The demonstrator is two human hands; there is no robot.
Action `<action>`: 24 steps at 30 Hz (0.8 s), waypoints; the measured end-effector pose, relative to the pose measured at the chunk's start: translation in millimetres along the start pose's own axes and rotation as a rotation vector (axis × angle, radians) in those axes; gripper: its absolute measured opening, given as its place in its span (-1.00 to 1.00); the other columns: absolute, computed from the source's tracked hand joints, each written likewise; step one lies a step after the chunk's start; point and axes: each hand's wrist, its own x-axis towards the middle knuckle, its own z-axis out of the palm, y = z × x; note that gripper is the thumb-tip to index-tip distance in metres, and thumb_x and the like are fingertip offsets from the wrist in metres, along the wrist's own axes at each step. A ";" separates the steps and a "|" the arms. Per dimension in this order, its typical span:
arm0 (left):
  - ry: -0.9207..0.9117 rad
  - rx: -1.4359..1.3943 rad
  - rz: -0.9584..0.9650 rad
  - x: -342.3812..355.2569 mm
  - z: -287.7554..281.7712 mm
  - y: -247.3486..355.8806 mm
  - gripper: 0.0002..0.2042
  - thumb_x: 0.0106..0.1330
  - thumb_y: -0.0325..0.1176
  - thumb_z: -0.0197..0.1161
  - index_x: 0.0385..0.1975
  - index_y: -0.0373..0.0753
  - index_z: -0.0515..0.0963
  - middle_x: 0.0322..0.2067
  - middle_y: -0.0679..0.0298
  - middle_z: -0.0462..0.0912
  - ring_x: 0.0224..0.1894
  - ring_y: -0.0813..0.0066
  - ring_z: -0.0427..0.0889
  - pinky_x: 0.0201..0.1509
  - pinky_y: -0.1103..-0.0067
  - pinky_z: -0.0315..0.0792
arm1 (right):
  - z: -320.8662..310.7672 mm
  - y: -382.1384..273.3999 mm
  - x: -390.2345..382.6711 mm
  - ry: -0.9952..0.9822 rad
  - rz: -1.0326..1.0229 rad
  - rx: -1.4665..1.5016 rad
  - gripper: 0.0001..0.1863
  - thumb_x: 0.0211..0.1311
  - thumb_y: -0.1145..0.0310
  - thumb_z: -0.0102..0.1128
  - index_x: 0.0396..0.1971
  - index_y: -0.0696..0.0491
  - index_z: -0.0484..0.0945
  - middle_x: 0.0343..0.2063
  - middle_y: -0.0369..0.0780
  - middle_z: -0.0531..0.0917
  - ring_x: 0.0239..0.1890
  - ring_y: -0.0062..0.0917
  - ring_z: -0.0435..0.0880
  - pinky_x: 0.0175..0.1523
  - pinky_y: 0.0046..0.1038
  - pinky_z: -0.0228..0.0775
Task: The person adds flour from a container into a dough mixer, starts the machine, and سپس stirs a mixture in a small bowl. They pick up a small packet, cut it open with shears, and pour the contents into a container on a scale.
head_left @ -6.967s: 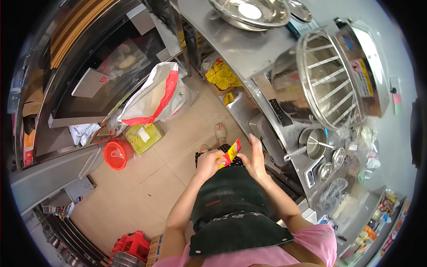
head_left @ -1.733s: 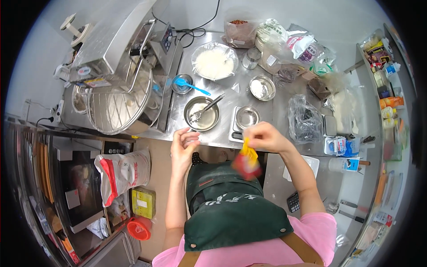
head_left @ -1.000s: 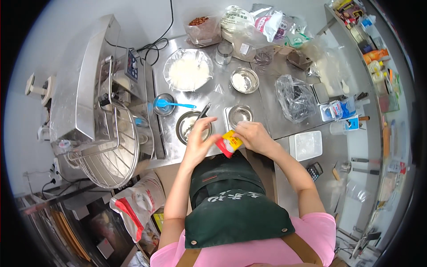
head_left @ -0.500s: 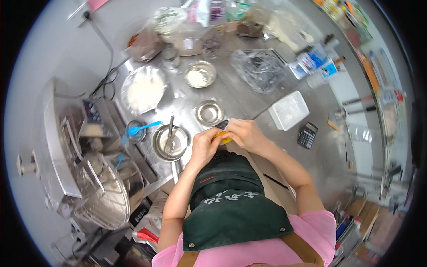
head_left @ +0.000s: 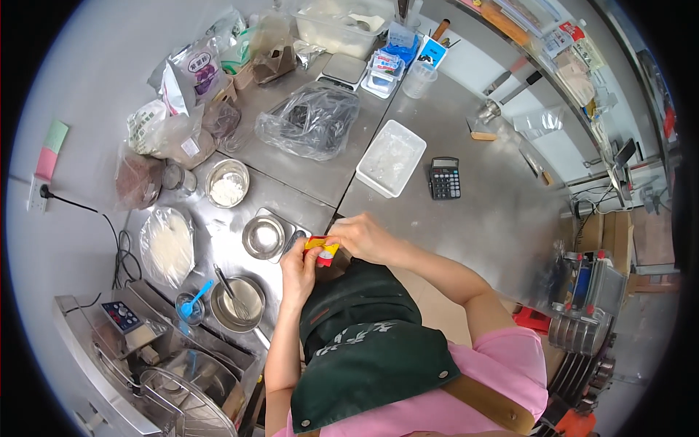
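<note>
A small yellow and red packet [head_left: 321, 252] is gripped in front of my apron, at the near edge of the steel table. My left hand [head_left: 296, 271] pinches its left side, with the thumb lying across the front. At its upper right, the fingers of my right hand [head_left: 362, 239] are closed on the packet's edge. Just beyond my left hand stands a small steel bowl [head_left: 263, 237] on a scale, which is partly hidden. To its lower left is a steel saucepan [head_left: 247, 297] with a whisk [head_left: 231, 293] leaning inside.
A bowl of white powder [head_left: 227, 183] and a plastic-covered bowl [head_left: 167, 246] stand at left, near a blue spatula [head_left: 195, 300] in a small cup. Farther off are a bagged dark item [head_left: 309, 120], a white tub [head_left: 392, 158] and a calculator [head_left: 445, 178]. A mixer [head_left: 171, 379] occupies the lower left.
The view has swung to the right, so the table things appear shifted and turned. The packet's red part now shows along with the yellow. Both hands still grip it.
</note>
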 end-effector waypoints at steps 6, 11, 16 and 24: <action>0.001 -0.191 -0.156 8.0 -0.2 4.4 -0.92 0.33 -0.53 0.20 -0.24 -0.37 0.53 -0.45 0.22 0.64 -0.50 0.53 0.57 -0.40 0.65 0.44 | -21.7 -13.8 5.9 -0.092 0.109 -0.318 -0.87 0.20 0.41 0.15 -0.48 0.14 0.48 -0.48 -0.09 0.59 -0.43 -0.14 0.61 -0.38 -0.20 0.40; 0.366 -0.422 -0.079 2.2 -57.5 -6.2 -0.75 0.49 -0.24 0.06 -0.08 -0.32 0.46 -0.33 0.16 0.65 -0.37 0.54 0.60 -0.27 0.63 0.44 | -68.2 -19.6 31.0 -0.677 -0.073 0.889 -0.71 0.30 0.36 0.13 -0.60 0.17 0.43 -0.58 -0.11 0.47 -0.58 -0.30 0.50 -0.45 -0.28 0.26; 0.477 -0.433 -0.105 -19.5 -73.5 -17.5 -0.77 0.49 -0.27 0.07 -0.09 -0.32 0.47 -0.38 0.20 0.63 -0.38 0.54 0.58 -0.28 0.65 0.41 | -22.9 -9.8 43.2 -0.412 -0.225 0.002 -0.77 0.28 0.36 0.15 -0.54 0.16 0.48 -0.59 -0.12 0.52 -0.52 -0.24 0.55 -0.41 -0.28 0.31; 0.534 -0.317 -0.127 -30.5 -72.2 -11.0 -0.80 0.41 -0.47 0.11 -0.03 -0.35 0.49 -0.21 0.23 0.62 -0.14 0.51 0.59 -0.09 0.59 0.47 | 19.0 24.8 69.9 -0.325 -0.366 -0.298 -0.91 0.08 0.38 0.20 -0.53 0.05 0.52 -0.55 -0.23 0.57 -0.49 -0.32 0.65 -0.45 -0.31 0.43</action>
